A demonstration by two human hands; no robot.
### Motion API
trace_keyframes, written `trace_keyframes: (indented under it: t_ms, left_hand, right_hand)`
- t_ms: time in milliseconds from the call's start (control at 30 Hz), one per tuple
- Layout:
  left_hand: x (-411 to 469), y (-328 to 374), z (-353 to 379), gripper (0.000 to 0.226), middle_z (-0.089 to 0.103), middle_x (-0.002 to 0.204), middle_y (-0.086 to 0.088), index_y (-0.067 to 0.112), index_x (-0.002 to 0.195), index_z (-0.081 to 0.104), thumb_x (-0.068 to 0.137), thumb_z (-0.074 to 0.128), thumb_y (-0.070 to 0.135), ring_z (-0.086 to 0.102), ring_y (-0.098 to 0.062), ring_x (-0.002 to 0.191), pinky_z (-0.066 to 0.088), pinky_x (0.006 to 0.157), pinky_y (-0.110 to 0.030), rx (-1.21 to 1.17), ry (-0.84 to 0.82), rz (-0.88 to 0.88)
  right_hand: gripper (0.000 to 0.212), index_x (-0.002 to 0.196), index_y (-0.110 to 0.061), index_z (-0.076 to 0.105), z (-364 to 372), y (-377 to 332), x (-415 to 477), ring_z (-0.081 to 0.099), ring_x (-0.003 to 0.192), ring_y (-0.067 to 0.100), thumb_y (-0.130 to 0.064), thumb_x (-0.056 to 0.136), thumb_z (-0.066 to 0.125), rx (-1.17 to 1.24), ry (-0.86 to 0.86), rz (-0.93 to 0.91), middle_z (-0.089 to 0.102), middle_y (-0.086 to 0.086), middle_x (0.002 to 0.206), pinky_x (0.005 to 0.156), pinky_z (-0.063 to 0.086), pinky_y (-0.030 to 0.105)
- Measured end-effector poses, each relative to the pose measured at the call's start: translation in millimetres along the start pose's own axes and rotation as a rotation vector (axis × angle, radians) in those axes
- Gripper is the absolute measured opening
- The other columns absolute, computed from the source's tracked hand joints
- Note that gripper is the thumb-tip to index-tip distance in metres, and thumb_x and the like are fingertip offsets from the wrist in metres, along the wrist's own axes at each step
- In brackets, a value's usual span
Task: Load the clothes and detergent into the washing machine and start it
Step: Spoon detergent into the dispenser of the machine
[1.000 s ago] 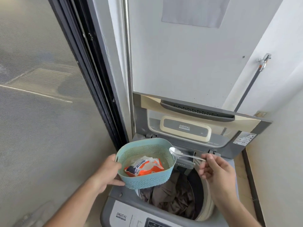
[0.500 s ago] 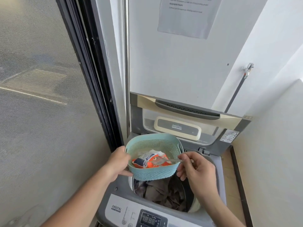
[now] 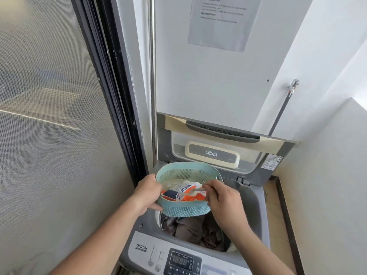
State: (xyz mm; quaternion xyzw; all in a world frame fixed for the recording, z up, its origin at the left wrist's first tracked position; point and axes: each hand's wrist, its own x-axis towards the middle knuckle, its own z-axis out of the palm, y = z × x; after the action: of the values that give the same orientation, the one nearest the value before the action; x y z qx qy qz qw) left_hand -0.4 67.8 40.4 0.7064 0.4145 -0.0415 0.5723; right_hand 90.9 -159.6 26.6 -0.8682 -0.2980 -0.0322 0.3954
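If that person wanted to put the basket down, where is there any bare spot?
The grey machine top, between the drum's right edge and the open lid, is bare. The drum is filled with clothes. Both hands, left and right, crowd the basket. The control panel is all buttons.

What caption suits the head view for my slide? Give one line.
Left hand holds a teal basket over the open washer while right hand dips a spoon toward the detergent packet.
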Motion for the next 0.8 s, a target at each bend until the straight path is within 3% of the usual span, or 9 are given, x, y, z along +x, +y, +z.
trace_keyframes:
  t_ms: [200, 333, 433, 533, 600, 800]
  left_hand:
    - [-5.4, -4.8, -5.8, 0.037, 0.066, 0.131, -0.005, 0.021, 0.128, 0.063, 0.104, 0.042, 0.001, 0.071, -0.031, 0.116, 0.072, 0.072, -0.057, 0.007, 0.026, -0.005]
    - [-10.7, -3.2, -8.5, 0.033, 0.07, 0.124, -0.003, 0.026, 0.113, 0.065, 0.105, 0.045, 0.001, 0.074, -0.032, 0.112, 0.071, 0.073, -0.058, -0.03, 0.027, -0.009]
    - [-12.3, -2.1, -9.4, 0.028, 0.073, 0.12, -0.003, 0.028, 0.102, 0.067, 0.106, 0.053, 0.004, 0.075, -0.038, 0.113, 0.071, 0.077, -0.058, -0.068, 0.02, -0.018]
    - [-7.9, -4.7, -10.6, 0.029, 0.073, 0.124, -0.007, 0.025, 0.107, 0.067, 0.105, 0.05, 0.002, 0.076, -0.039, 0.111, 0.071, 0.076, -0.059, -0.093, 0.032, -0.036]
    - [-4.9, -6.9, -11.7, 0.032, 0.072, 0.129, -0.009, 0.023, 0.114, 0.067, 0.104, 0.046, 0.0, 0.076, -0.04, 0.11, 0.071, 0.073, -0.058, -0.097, 0.042, -0.047]
    - [-1.1, -7.3, -13.9, 0.039, 0.072, 0.129, -0.01, 0.028, 0.106, 0.066, 0.103, 0.043, -0.003, 0.076, -0.041, 0.11, 0.072, 0.07, -0.056, -0.103, 0.039, -0.059]
  right_hand:
    - [0.023, 0.086, -0.021, 0.075, 1.0, -7.6, 2.8, 0.068, 0.054, 0.015, -0.013, 0.104, 0.063, 0.156, -0.066, 0.164, 0.071, -0.003, 0.063, 0.062, 0.06, 0.045]
    - [0.026, 0.086, -0.017, 0.077, -3.4, -12.0, 1.8, 0.064, 0.05, 0.016, -0.009, 0.106, 0.061, 0.394, -0.007, 0.404, 0.075, 0.009, 0.065, 0.058, 0.061, 0.045]
    - [0.027, 0.087, -0.017, 0.076, -9.3, -12.2, 0.8, 0.062, 0.05, 0.016, -0.008, 0.107, 0.06, 0.457, 0.043, 0.423, 0.074, 0.012, 0.066, 0.054, 0.058, 0.038]
    - [0.026, 0.089, -0.016, 0.077, -14.9, -13.0, -0.2, 0.062, 0.051, 0.017, -0.009, 0.107, 0.06, 0.501, 0.066, 0.416, 0.074, 0.013, 0.067, 0.053, 0.057, 0.035]
    - [0.027, 0.089, -0.016, 0.078, -16.8, -11.3, -0.2, 0.064, 0.052, 0.019, -0.008, 0.107, 0.06, 0.526, 0.081, 0.426, 0.075, 0.013, 0.067, 0.054, 0.058, 0.037]
    - [0.027, 0.089, -0.01, 0.079, -25.8, -3.2, 3.7, 0.063, 0.053, 0.025, -0.006, 0.107, 0.059, 0.627, 0.102, 0.497, 0.074, 0.016, 0.066, 0.056, 0.054, 0.041]
